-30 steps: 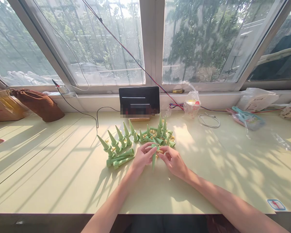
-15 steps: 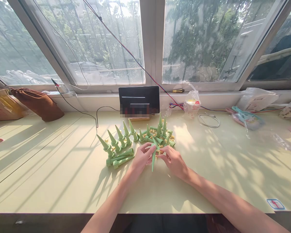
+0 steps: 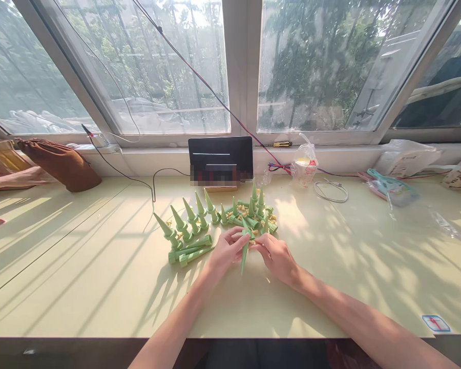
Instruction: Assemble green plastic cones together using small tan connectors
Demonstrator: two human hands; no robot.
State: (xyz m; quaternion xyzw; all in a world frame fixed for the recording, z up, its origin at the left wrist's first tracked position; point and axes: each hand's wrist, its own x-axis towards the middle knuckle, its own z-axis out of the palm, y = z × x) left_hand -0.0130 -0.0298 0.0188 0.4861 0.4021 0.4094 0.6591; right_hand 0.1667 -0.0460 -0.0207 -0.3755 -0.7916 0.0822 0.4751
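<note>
My left hand (image 3: 227,249) is closed around a green plastic plant-watering spike (image 3: 245,253), its pointed end slanting down toward me. Close beside the spike's collar, my right hand (image 3: 277,256) has its thumb and fingers pinched together; whatever lies between the fingertips is too small and covered to make out. Left of my hands, a slanting row of green spikes (image 3: 180,219) stands point up, with green tubes (image 3: 194,248) lying in front. Behind my hands is a pile of more green parts (image 3: 249,220), mixed with small yellow pieces (image 3: 241,209).
A black tablet (image 3: 220,159) stands at the window side. A bagged cup (image 3: 305,165), a coiled cable (image 3: 331,191) and plastic bags (image 3: 407,157) lie to the right. At far left, another person's hand (image 3: 26,178) reaches beside a brown drawstring pouch (image 3: 61,163).
The held spike and my hands have shifted slightly, with my right fingers now a little lower by the collar. Another person's hand has come into view at the far left.
</note>
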